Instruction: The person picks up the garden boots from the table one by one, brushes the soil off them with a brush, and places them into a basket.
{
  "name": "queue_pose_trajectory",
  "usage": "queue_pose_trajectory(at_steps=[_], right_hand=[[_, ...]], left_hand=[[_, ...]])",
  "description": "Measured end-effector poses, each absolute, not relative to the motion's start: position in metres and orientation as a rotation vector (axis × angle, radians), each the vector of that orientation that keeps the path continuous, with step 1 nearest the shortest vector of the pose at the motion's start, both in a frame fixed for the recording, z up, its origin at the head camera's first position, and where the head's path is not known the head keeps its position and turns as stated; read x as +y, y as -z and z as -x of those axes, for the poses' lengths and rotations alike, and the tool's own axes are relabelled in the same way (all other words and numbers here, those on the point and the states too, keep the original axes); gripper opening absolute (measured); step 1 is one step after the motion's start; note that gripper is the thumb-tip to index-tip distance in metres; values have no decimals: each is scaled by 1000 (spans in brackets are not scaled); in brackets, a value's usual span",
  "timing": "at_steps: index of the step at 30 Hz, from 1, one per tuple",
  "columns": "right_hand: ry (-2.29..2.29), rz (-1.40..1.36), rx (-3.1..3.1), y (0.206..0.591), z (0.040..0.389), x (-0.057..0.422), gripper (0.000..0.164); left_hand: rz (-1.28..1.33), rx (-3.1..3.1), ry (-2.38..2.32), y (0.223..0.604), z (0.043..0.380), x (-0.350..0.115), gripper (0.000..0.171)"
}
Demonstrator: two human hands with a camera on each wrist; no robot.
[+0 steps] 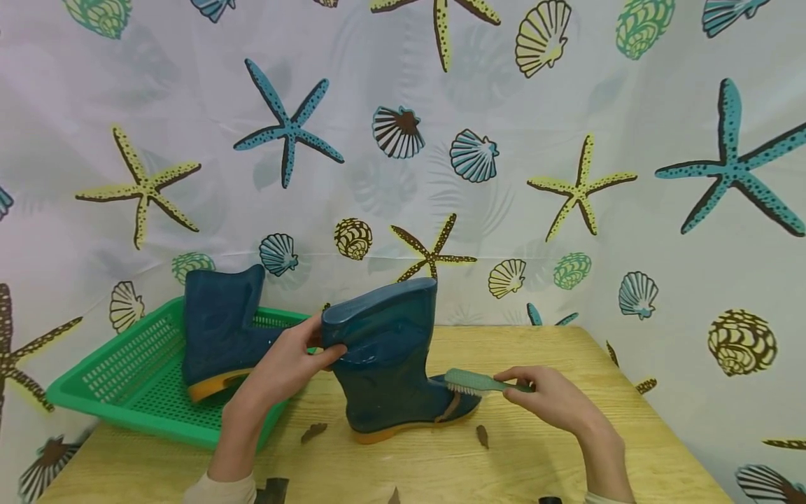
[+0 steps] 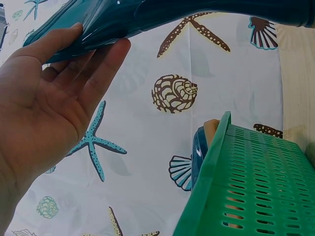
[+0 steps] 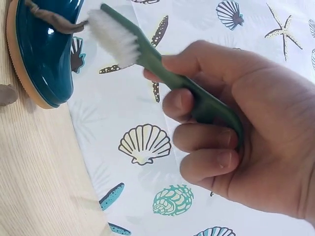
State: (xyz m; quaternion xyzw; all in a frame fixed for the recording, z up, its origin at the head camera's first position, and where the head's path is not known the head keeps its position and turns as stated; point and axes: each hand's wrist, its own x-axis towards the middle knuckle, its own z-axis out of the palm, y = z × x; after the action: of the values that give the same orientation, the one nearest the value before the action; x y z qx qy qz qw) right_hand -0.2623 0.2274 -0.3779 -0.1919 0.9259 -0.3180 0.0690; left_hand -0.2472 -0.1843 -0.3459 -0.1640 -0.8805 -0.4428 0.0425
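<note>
A dark blue rubber boot [image 1: 390, 378] with a tan sole stands on the table, toe to the right. My left hand [image 1: 290, 360] grips the top of its shaft, thumb on the near side and fingers around the rim. My right hand [image 1: 554, 402] holds a green scrub brush [image 1: 475, 381] by its handle, fingers curled round it. In the right wrist view the white bristles [image 3: 110, 39] are right at a brown smear of dirt [image 3: 54, 20] across the boot's toe. That smear also shows in the head view, just under the brush head.
At the left, a green plastic basket [image 1: 157, 423] holds a second blue boot [image 1: 217, 325], leaning with its sole down. Small brown dirt clumps [image 1: 313, 432] lie on the wooden table [image 1: 535, 462] around the standing boot. A sea-patterned curtain [image 1: 403, 189] hangs behind.
</note>
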Motion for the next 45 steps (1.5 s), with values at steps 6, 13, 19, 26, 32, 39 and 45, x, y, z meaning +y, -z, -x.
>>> queue_pose_trajectory(at_steps=[6,13,19,26,32,39,45], right_hand=[[978,659,2654,380,265,228,29],[937,606,2804,380,263,227,32],[936,621,2803,379,263,225,33],[941,620,2802,375,261,224,30],[900,645,2891,377,262,214,31],[893,606,2818,379,263,211,30],[946,581,2701,373,259,227,28]], left_hand=[[499,-2696,1359,346,247,-184,51],[515,-2689,1372,347,248,-185,50],[504,-2693,1357,346,247,-185,52],[508,-2690,1352,346,247,-185,51],[521,-2690,1352,346,247,-185,52],[516,-2692,1366,346,248,-185,52],[510,-2695,1369,346,247,-184,51]])
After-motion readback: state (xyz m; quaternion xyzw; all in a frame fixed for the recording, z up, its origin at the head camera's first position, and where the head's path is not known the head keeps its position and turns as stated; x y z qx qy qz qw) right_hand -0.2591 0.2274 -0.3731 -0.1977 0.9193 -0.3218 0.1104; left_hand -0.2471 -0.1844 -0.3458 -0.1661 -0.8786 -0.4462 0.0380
